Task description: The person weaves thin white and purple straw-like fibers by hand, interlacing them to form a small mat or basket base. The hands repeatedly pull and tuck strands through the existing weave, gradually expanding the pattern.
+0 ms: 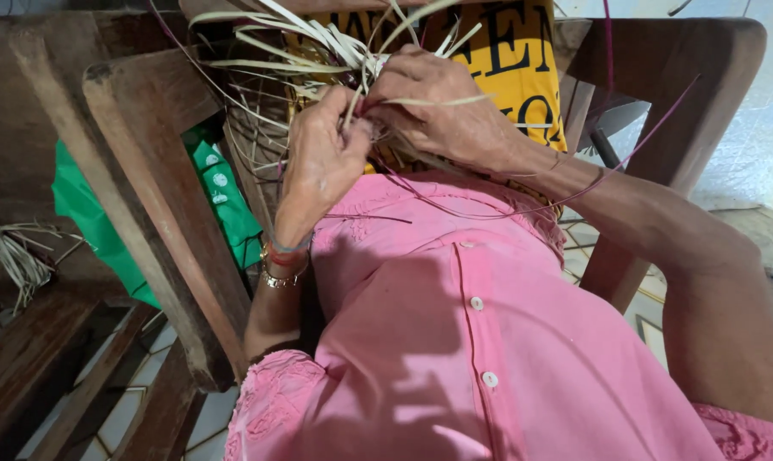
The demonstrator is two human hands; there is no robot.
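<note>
There, the left hand (322, 162) pinched pale straw strips (318, 43) upright, while the right hand (442, 107), at three o'clock, curled knuckles-up, gripping them too.

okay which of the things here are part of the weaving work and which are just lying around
In use:
left hand, pinching strips
right hand, gripping the weave
pale straw strips
purple strands
woven piece

Lying about:
green bag
yellow cloth
loose straw bundle
wooden chair
</note>
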